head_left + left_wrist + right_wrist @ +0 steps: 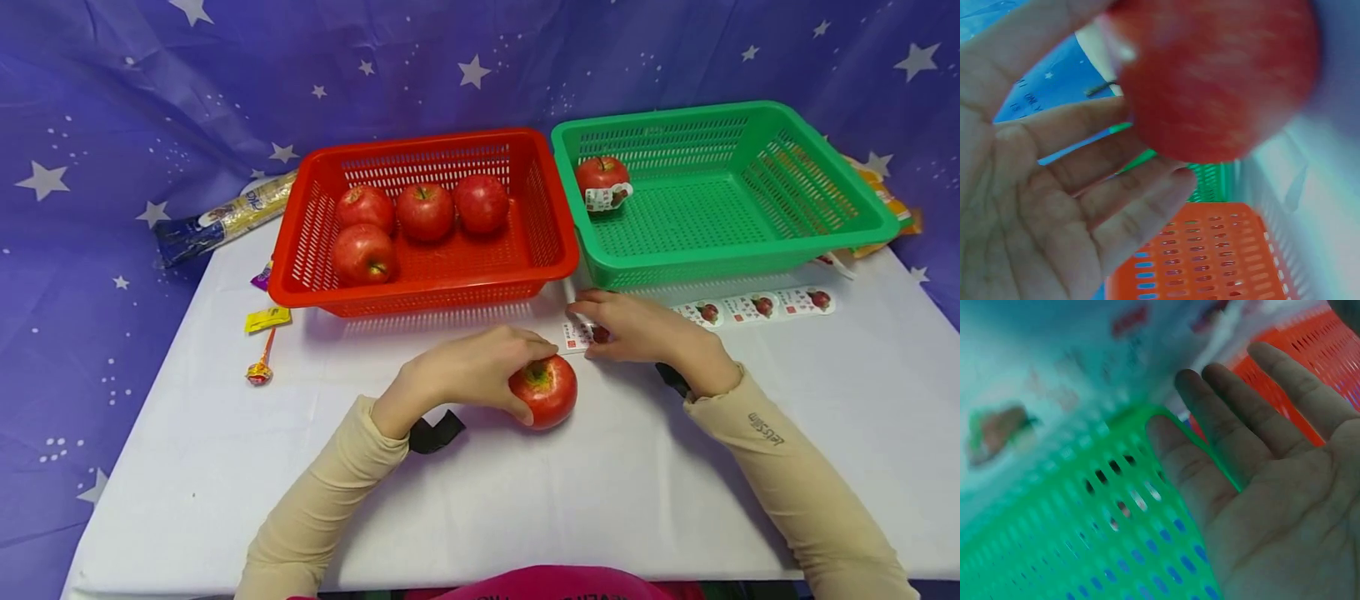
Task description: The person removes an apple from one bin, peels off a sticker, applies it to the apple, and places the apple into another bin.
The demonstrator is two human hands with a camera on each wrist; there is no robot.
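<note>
Near the frame's centre, the left hand (468, 367) grips an apple (545, 389); just right, the right hand (637, 329) lies flat-fingered on the sticker strip (750, 306).

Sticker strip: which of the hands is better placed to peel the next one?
Right. The right hand already rests on the sticker strip, while the left hand grips the apple.

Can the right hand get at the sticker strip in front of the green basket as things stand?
Probably yes. The right hand lies flat on the near end of the sticker strip, holding nothing; the green basket sits behind it, not over it.
</note>
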